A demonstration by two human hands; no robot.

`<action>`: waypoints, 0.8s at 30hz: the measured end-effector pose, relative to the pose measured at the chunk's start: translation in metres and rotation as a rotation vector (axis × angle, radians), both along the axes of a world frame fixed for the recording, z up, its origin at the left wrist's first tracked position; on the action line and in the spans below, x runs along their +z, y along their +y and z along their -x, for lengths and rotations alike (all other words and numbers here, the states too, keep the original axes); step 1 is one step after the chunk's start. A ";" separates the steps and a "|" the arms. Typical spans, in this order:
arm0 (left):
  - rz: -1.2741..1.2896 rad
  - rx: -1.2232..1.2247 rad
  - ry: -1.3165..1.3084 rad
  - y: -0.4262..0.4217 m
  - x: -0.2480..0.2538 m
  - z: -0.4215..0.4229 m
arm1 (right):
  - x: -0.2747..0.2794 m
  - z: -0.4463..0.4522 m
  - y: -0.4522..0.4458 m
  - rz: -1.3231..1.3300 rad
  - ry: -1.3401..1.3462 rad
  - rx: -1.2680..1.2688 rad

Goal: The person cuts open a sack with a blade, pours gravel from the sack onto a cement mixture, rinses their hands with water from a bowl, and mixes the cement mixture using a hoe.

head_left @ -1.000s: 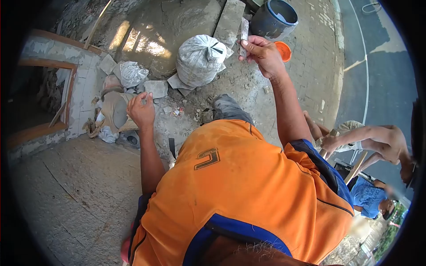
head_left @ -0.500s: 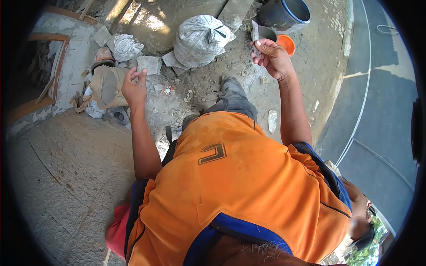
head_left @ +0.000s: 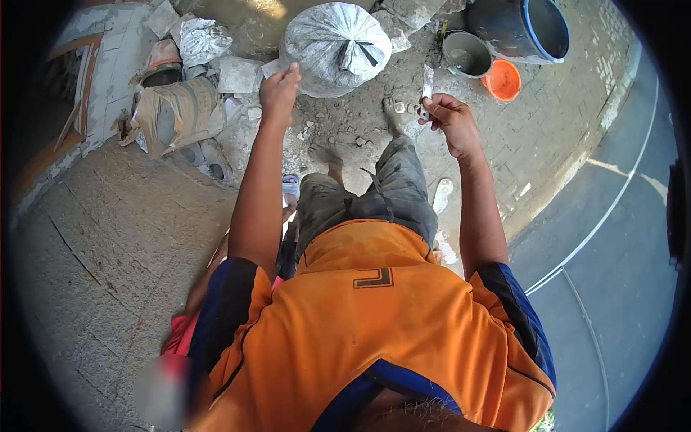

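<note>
My right hand [head_left: 453,122] grips a short, flat, whitish strip [head_left: 427,83] between thumb and fingers, its free end pointing up and away from me. On the other side my left hand [head_left: 279,93] is raised, fingers curled together; what it holds, if anything, is hidden. Just beyond that hand stands a tied, dusty white sack [head_left: 335,50]. A grey bucket [head_left: 466,55] and an orange bucket [head_left: 502,81] stand past my right hand, beside a large dark blue barrel [head_left: 518,30].
Draped cloth [head_left: 180,111], a smaller white bag [head_left: 204,40] and concrete blocks [head_left: 239,75] lie at the left by a wall opening. Rubble covers the ground before my feet. Another person in red [head_left: 180,331] is close at my lower left. A road [head_left: 612,288] runs along the right.
My body has turned and the view has shifted, bringing my legs and the buckets further into sight. My left hand is now nearer the sack. The strip stays in my right hand.
</note>
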State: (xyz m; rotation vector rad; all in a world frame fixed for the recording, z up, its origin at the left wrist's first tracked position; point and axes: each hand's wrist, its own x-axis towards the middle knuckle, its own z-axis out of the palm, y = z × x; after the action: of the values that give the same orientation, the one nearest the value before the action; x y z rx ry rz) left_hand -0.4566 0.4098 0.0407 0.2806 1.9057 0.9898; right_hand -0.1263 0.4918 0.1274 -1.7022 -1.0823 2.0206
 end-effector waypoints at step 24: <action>-0.114 -0.455 -0.189 0.126 -0.145 -0.053 | -0.180 0.064 0.122 -0.232 -0.152 0.487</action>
State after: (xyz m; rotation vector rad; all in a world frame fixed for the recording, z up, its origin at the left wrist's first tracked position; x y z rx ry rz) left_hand -0.4036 0.5354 -0.1048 0.6332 1.5234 0.7851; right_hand -0.1905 0.6140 -0.0529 -1.6031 -1.8537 1.9381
